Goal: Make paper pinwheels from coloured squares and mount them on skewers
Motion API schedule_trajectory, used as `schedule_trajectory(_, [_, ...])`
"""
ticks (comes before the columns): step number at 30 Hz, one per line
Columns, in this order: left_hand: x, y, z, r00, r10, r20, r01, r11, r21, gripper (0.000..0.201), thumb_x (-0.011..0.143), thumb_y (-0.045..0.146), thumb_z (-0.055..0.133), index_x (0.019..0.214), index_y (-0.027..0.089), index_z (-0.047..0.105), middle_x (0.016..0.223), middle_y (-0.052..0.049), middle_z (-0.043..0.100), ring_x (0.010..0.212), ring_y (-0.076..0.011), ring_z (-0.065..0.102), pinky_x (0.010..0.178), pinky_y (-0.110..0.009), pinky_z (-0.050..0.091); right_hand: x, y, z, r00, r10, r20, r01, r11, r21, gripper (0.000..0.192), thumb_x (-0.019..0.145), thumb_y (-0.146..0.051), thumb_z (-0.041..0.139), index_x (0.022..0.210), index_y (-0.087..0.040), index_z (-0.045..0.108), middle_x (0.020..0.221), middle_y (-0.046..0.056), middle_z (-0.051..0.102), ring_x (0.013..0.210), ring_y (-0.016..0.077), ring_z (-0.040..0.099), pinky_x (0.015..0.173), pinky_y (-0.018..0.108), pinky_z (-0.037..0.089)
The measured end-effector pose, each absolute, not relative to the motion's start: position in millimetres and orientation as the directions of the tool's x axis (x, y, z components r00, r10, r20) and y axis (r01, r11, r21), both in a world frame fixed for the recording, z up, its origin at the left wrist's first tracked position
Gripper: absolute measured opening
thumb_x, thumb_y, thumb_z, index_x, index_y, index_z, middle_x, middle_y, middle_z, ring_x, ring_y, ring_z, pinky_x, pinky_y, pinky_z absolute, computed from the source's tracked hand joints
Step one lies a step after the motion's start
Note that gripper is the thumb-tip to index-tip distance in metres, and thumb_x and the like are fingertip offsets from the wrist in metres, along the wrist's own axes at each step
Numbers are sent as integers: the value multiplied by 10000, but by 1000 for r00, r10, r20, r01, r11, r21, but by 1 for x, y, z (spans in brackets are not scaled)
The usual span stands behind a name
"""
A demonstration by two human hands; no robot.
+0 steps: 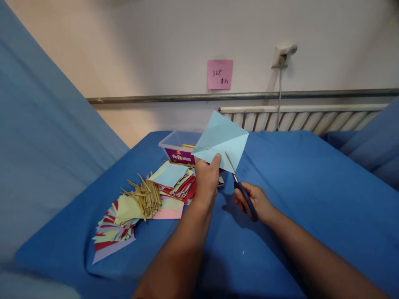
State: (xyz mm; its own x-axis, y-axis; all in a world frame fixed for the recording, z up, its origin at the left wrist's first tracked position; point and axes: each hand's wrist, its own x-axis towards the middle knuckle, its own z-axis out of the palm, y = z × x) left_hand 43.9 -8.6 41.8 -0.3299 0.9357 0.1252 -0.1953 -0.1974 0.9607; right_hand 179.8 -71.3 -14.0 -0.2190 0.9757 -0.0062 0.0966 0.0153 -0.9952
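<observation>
Scissors (241, 187) sit gripped in the right hand (254, 201), blades slanting up and leftward into the lower edge of the light blue paper (221, 141). Left of the scissors, the left hand (206, 178) pinches that paper's bottom corner, holding it upright above the blue cloth (296, 187).
</observation>
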Motion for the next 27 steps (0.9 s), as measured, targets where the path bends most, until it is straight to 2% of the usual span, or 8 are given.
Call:
schedule_trajectory(10, [43,-9,43,-330,936,124,-176,-190,966,307,675,397,742,820,130,702,707,-47,683,733,-203,660,690,-316,530,180,-71,-10,-209,978,-20,112,4,-994,356,820,-510,613,704,-179,550,574,-20,556,470,96,503,456,230,388])
schedule_trajectory(18, [43,-10,45,-327,941,93,-243,-179,953,296,637,355,768,820,136,690,692,-43,679,723,-206,665,662,-305,531,180,-72,-9,-212,977,-8,84,10,-996,382,800,-545,620,694,-184,553,584,-12,560,479,104,502,451,236,386])
schedule_trajectory(27, [43,-9,43,-301,944,134,-169,-191,967,321,676,414,731,824,132,690,709,-54,684,744,-212,665,675,-320,534,180,-71,-11,-210,978,1,104,23,-994,348,821,-511,599,706,-186,552,570,-20,556,492,107,509,466,230,395])
